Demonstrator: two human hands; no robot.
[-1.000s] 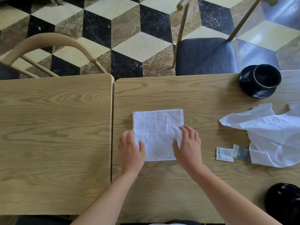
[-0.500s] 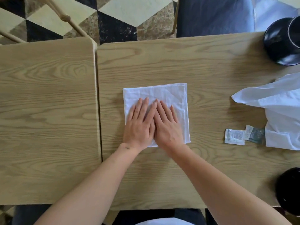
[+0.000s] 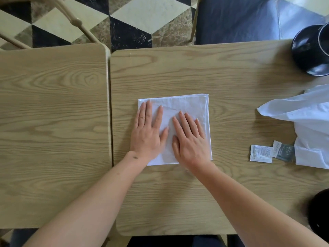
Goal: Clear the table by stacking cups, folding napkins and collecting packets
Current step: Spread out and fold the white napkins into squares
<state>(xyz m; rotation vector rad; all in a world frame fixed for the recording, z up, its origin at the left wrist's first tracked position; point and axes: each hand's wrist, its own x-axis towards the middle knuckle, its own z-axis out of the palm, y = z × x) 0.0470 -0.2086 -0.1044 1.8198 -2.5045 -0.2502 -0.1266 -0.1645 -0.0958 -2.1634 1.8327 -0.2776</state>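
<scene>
Pressing flat with straight fingers, the left hand (image 3: 147, 132) and right hand (image 3: 191, 139) rest side by side on a folded white napkin (image 3: 188, 106) lying mid-desk (image 3: 178, 68), with two packets (image 3: 270, 153) to its right.

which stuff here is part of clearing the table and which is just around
Job:
folded napkin, under left hand and right hand
loose napkin
two packets
black cup
dark cup, lower right, cut off

Around:
left table
chairs
tiled floor
</scene>
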